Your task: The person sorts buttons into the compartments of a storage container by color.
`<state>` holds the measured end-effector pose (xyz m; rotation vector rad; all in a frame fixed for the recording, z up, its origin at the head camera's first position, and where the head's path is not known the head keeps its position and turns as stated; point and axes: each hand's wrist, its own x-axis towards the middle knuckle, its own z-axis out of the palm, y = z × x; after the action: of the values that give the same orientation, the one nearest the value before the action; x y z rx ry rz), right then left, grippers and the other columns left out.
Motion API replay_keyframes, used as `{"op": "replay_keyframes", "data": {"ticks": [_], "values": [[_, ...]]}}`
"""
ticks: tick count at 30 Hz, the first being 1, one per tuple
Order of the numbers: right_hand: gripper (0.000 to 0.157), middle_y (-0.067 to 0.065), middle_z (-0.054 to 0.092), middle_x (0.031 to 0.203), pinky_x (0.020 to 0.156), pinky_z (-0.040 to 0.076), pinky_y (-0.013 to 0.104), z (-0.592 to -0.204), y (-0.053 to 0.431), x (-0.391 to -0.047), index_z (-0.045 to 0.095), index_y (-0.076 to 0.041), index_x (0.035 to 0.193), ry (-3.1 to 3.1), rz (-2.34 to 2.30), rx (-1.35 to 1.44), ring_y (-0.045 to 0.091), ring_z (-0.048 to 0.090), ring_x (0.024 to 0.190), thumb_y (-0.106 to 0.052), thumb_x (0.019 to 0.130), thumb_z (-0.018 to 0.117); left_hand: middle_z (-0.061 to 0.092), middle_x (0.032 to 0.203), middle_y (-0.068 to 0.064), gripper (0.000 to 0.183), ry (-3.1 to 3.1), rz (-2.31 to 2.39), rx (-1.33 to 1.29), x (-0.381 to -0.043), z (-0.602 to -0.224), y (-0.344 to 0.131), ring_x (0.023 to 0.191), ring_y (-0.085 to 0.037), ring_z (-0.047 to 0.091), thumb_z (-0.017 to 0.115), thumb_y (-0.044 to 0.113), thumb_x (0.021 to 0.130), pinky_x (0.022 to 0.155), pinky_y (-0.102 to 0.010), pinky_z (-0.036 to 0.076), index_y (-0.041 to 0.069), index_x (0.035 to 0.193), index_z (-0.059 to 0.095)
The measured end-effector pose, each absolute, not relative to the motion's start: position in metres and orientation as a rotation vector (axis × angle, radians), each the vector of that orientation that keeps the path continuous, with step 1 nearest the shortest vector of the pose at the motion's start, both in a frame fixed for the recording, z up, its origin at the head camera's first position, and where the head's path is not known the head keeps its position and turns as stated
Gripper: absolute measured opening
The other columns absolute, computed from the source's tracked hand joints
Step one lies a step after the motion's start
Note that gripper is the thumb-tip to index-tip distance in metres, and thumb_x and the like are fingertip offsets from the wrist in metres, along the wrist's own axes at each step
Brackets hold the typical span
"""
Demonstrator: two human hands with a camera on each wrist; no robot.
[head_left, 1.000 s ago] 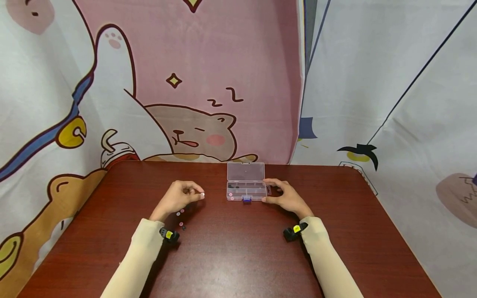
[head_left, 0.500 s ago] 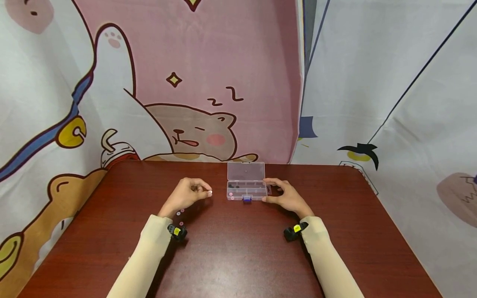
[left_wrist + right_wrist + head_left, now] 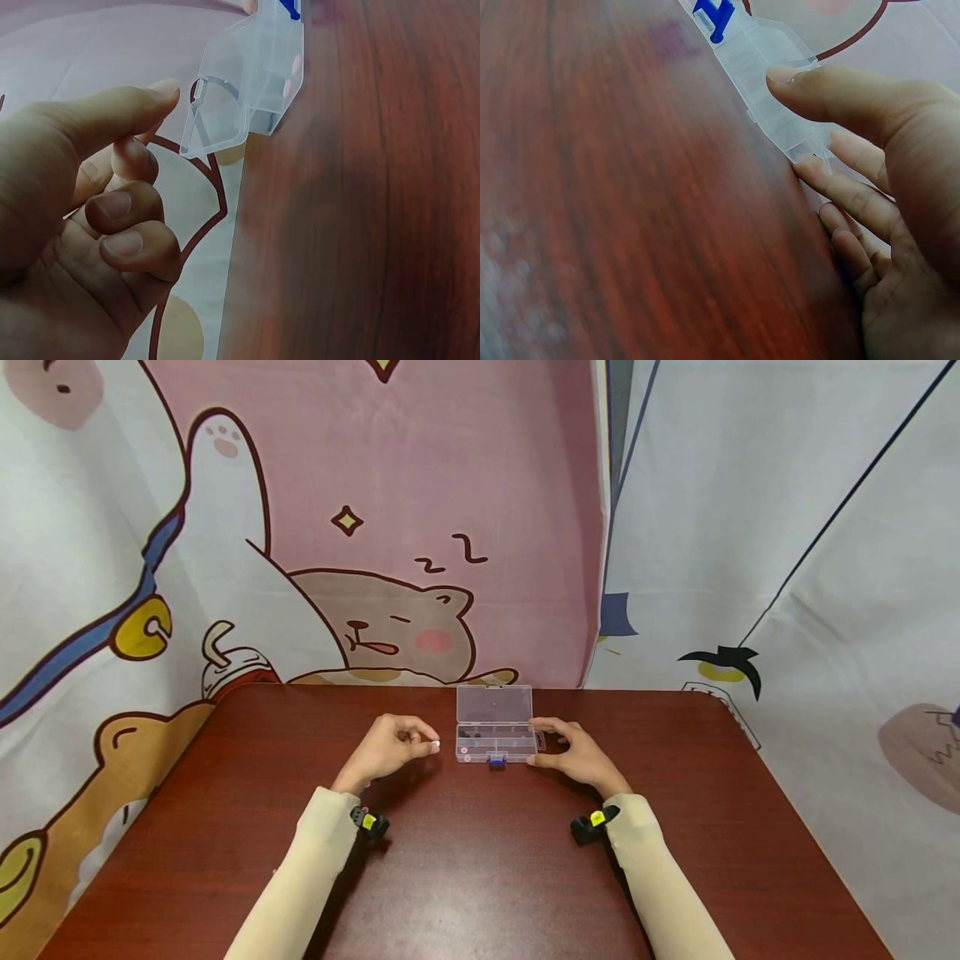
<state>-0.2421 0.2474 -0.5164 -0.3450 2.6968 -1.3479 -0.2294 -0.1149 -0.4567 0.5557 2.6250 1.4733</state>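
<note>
A clear plastic compartment box [image 3: 495,745] with a blue latch [image 3: 497,762] stands with its lid [image 3: 494,704] raised. Dark pieces lie in a back compartment, small pink ones [image 3: 464,753] at the front left. Just left of the box, my left hand [image 3: 390,749] pinches a tiny white piece [image 3: 437,743] between thumb and fingertips; in the left wrist view the thumb hides it. My right hand [image 3: 573,756] holds the box by its right end, thumb at the front and fingers behind, as the right wrist view [image 3: 885,172] also shows.
The box rests near the back of a reddish-brown table [image 3: 480,868]. Behind the table hangs a printed cloth [image 3: 420,468] with cartoon animals. A small pink piece [image 3: 367,784] shows beside my left wrist, partly hidden.
My left hand has moved right with the white piece, closer to the box. Its wrist now covers most of the loose pieces on the table. The right hand and box stay put.
</note>
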Motion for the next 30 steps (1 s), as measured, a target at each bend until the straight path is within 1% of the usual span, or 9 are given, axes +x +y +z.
{"op": "replay_keyframes", "data": {"ticks": [9, 16, 23, 26, 30], "values": [[0.066, -0.003, 0.061, 0.14, 0.11, 0.038, 0.047, -0.517, 0.248, -0.243, 0.06, -0.036, 0.139, 2.703, -1.329, -0.352, 0.023, 0.046, 0.131, -0.042, 0.08, 0.088, 0.059, 0.069, -0.001, 0.005, 2.609, 1.479, 0.593, -0.233, -0.461, -0.106, 0.06, -0.01, 0.047, 0.082, 0.013, 0.087, 0.055, -0.023, 0.038, 0.014, 0.091, 0.079], [0.067, -0.001, 0.061, 0.139, 0.109, 0.039, 0.048, -0.517, 0.248, -0.243, 0.06, -0.035, 0.14, 2.71, -1.332, -0.36, 0.024, 0.046, 0.13, -0.043, 0.08, 0.088, 0.058, 0.067, 0.001, 0.006, 2.607, 1.48, 0.626, -0.236, -0.463, -0.097, 0.059, -0.01, 0.047, 0.082, 0.011, 0.086, 0.053, -0.022, 0.036, 0.014, 0.09, 0.079], [0.067, -0.004, 0.061, 0.139, 0.11, 0.039, 0.047, -0.518, 0.248, -0.244, 0.06, -0.037, 0.138, 2.706, -1.327, -0.355, 0.023, 0.046, 0.131, -0.045, 0.079, 0.088, 0.057, 0.067, 0.001, 0.007, 2.589, 1.488, 0.658, -0.237, -0.462, -0.085, 0.059, -0.009, 0.046, 0.081, 0.007, 0.086, 0.053, -0.022, 0.035, 0.009, 0.092, 0.079], [0.067, -0.003, 0.061, 0.14, 0.11, 0.039, 0.048, -0.518, 0.248, -0.243, 0.059, -0.036, 0.139, 2.708, -1.324, -0.362, 0.024, 0.046, 0.131, -0.045, 0.079, 0.088, 0.057, 0.067, 0.001, 0.007, 2.576, 1.492, 0.677, -0.238, -0.463, -0.08, 0.059, -0.008, 0.046, 0.08, 0.005, 0.086, 0.053, -0.021, 0.035, 0.008, 0.093, 0.079], [0.067, -0.001, 0.061, 0.14, 0.11, 0.04, 0.049, -0.516, 0.248, -0.242, 0.06, -0.033, 0.14, 2.711, -1.327, -0.372, 0.025, 0.046, 0.131, -0.044, 0.08, 0.088, 0.058, 0.068, 0.002, 0.007, 2.56, 1.488, 0.704, -0.239, -0.464, -0.074, 0.06, -0.008, 0.047, 0.08, 0.007, 0.087, 0.053, -0.021, 0.036, 0.009, 0.092, 0.079]]}}
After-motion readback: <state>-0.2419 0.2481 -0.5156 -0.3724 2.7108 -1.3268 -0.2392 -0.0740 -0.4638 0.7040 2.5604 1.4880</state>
